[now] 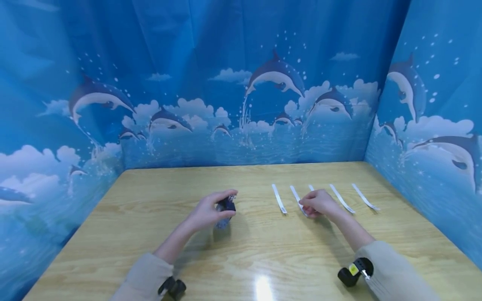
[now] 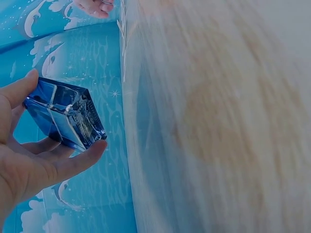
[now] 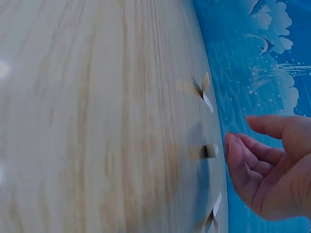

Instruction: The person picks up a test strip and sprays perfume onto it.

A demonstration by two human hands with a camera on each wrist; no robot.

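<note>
My left hand grips a blue glass bottle above the table, left of the middle. Thumb and fingers hold it by opposite sides; its thick, clear faceted end faces the left wrist camera. Bent over the white paper strips is my right hand, with its fingertips close to the second strip from the left. It covers much of the third strip. In the right wrist view, the thumb stands apart from the loosely bent fingers, and nothing shows between them.
Several strips lie in a slanted row on the wooden table, including a leftmost strip and a rightmost strip, with near ends curling up. A blue dolphin-print curtain surrounds the back and sides. Both sleeves carry wrist cameras.
</note>
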